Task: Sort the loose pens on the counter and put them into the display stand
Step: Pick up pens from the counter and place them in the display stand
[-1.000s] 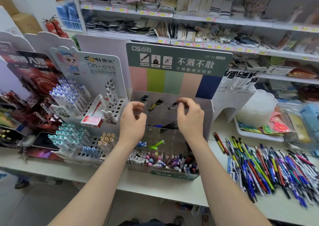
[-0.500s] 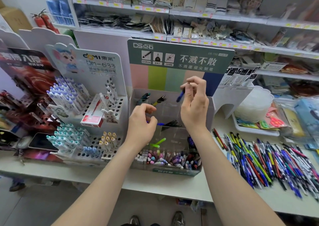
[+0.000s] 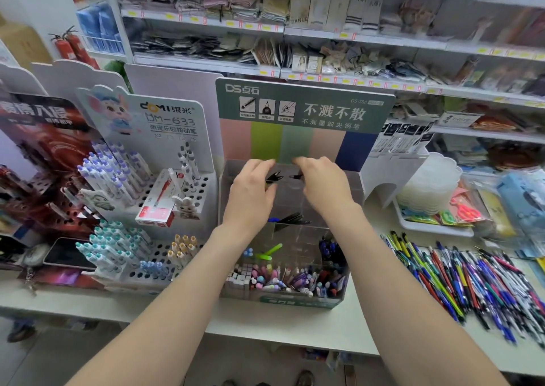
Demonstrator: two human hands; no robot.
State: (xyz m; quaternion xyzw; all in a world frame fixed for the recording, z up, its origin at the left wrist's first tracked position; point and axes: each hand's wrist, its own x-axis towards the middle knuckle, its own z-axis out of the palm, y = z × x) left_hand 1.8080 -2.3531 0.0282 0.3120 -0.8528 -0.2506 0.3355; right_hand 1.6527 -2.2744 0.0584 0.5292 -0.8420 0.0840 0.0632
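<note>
Both hands reach into the top rear tier of the clear stand (image 3: 352, 189). The left hand (image 3: 250, 192) and right hand (image 3: 324, 186) sit close together with fingers bent forward. Two black pens (image 3: 274, 176) poke up in the gap between them, just beside the fingertips. Motion blur smears the fingertips, so I cannot tell whether either hand pinches a pen or only touches one. The hands hide much of that tier. The loose pens (image 3: 472, 282) lie heaped on the counter (image 3: 295, 326), well to the right of the right hand, and the frame edge cuts the heap off. Half a second ago the right hand held a blue pen raised above the stand. Now it has dropped to the tier and that pen no longer shows in it. The left hand has risen from the middle tier.
</note>
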